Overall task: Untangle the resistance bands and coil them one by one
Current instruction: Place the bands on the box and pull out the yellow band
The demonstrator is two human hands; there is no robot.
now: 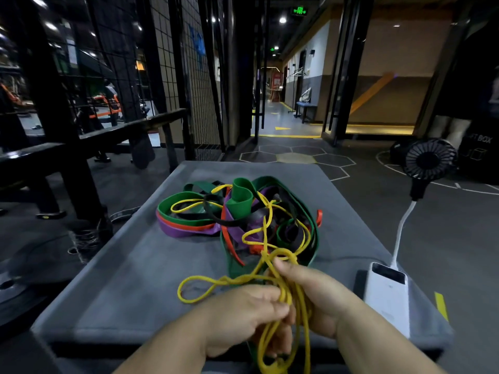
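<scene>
At lower centre the left hand (243, 314) and right hand (318, 298) both curl their fingers (286, 271) round the yellow band (266, 233), whose length runs up-frame into the pile (237, 206).

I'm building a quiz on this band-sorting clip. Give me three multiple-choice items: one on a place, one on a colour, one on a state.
1. Where on the mat is the power bank? A left side B right side C middle
2. Which colour band do the left hand and right hand hold? A green B yellow C purple
3. The yellow band is: A coiled apart B woven into the pile C untouched

1 B: it lies at the right edge.
2 B: yellow strands run through both hands.
3 B: its far loops thread among the other bands.
</scene>
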